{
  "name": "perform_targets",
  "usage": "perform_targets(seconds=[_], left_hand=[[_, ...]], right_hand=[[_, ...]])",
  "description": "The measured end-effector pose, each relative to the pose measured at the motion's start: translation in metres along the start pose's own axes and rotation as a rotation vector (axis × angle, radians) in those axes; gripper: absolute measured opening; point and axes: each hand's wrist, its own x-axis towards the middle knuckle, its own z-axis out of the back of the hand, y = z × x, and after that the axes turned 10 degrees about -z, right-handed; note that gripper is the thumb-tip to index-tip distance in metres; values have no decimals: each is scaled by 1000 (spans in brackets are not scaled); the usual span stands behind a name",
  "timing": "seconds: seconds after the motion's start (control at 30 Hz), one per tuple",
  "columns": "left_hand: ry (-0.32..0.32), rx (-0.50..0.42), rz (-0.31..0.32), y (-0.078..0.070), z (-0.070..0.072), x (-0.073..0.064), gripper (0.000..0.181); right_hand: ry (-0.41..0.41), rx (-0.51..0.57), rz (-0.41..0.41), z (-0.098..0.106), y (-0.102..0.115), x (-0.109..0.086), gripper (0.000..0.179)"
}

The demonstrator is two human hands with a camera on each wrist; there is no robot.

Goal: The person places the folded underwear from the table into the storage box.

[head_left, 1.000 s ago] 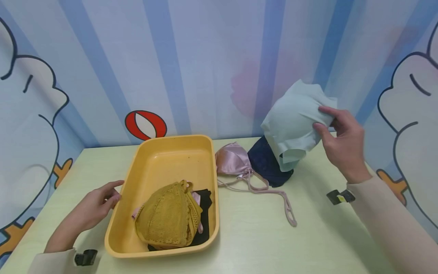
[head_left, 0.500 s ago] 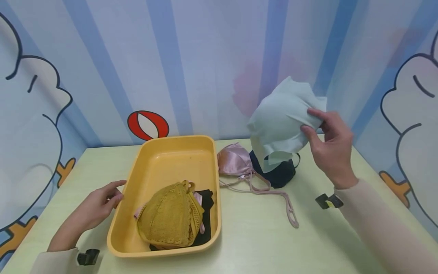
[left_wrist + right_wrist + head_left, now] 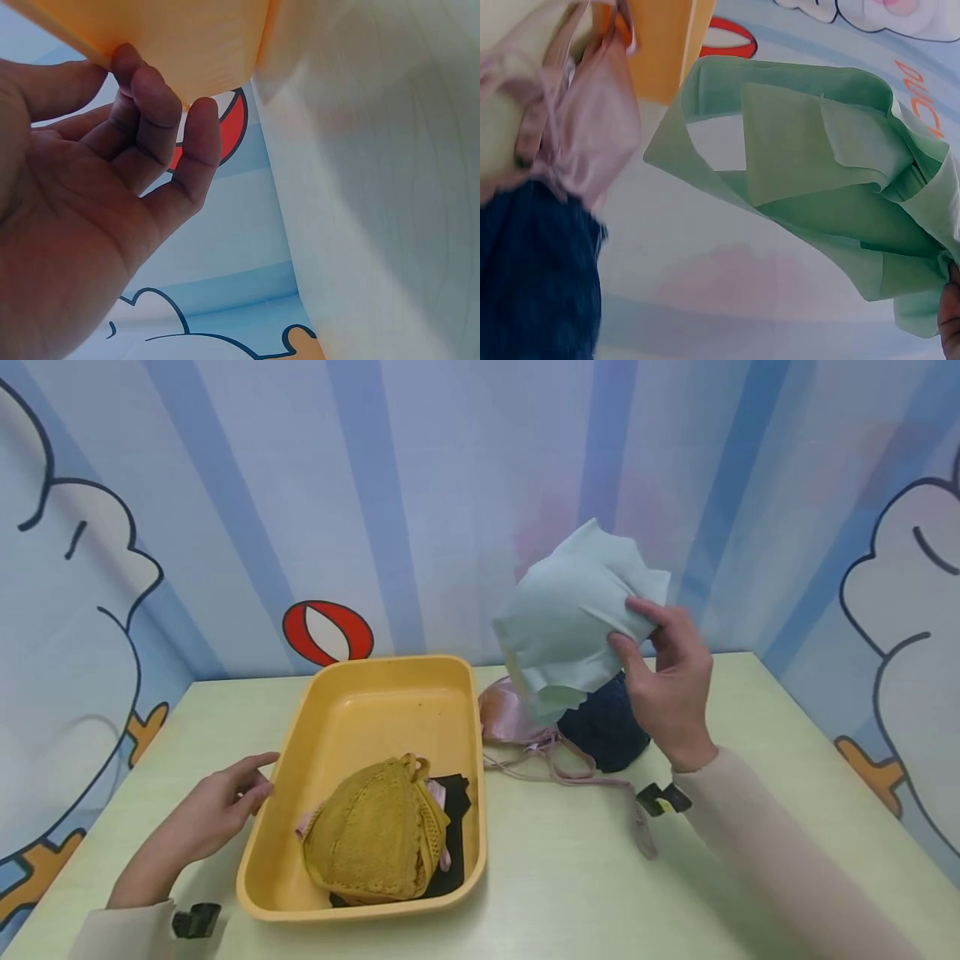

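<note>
My right hand pinches a pale mint bra between thumb and fingers, above the back of the table. Its folded band and straps spread out in the right wrist view. Beneath it on the table, partly covered, lie a pink satin bra and a navy bra. On the left, my left hand touches the outer side of a yellow tray with loosely bent fingers. Inside the tray's near half sits a mustard bra, over black fabric and some pink fabric.
The pale wooden table meets a striped cartoon backdrop behind the tray. A long pink strap trails from the satin bra toward the front right. The tray's walls rise around its contents.
My right hand has carried the mint bra leftward, from over the navy bra to over the pink satin one. My left hand stays at the tray's side.
</note>
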Motion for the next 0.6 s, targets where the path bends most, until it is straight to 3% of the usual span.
perform_targets(seconds=[0.6], left_hand=[[-24,3,-25,3,0,-2,40]], right_hand=[[56,71,15,-68,0,-9,35]])
